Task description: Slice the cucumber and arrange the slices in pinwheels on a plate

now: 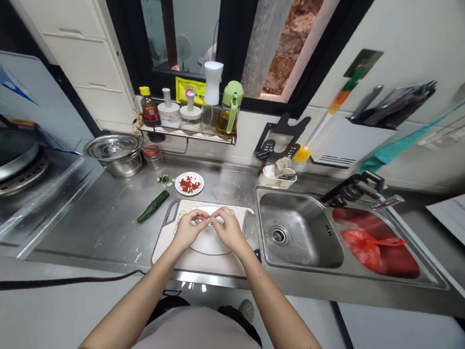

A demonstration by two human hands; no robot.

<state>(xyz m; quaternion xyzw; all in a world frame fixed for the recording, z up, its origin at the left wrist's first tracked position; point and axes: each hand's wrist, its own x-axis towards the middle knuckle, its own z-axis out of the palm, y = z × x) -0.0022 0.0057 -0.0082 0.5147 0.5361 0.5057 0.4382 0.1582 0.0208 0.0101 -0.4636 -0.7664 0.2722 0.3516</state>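
My left hand (189,228) and my right hand (228,230) meet above a white plate (210,247), fingertips pinched together. Between them shows a small pale-green piece that looks like a cucumber slice (211,223). The plate rests on a light cutting board (167,247) with a grey edge. Several cucumber slices lie at the board's left, partly hidden by my left hand. To the right of the plate is a broad knife blade (251,228). A dark green length of cucumber (153,206) lies on the counter, left of the board.
Behind the board sit a small plate of chopped red pieces (190,184) and several cucumber scraps (166,179). A lidded steel pot (124,162) stands at the back left. On the right is a double sink (298,262), with a red bag (362,248) in its far basin.
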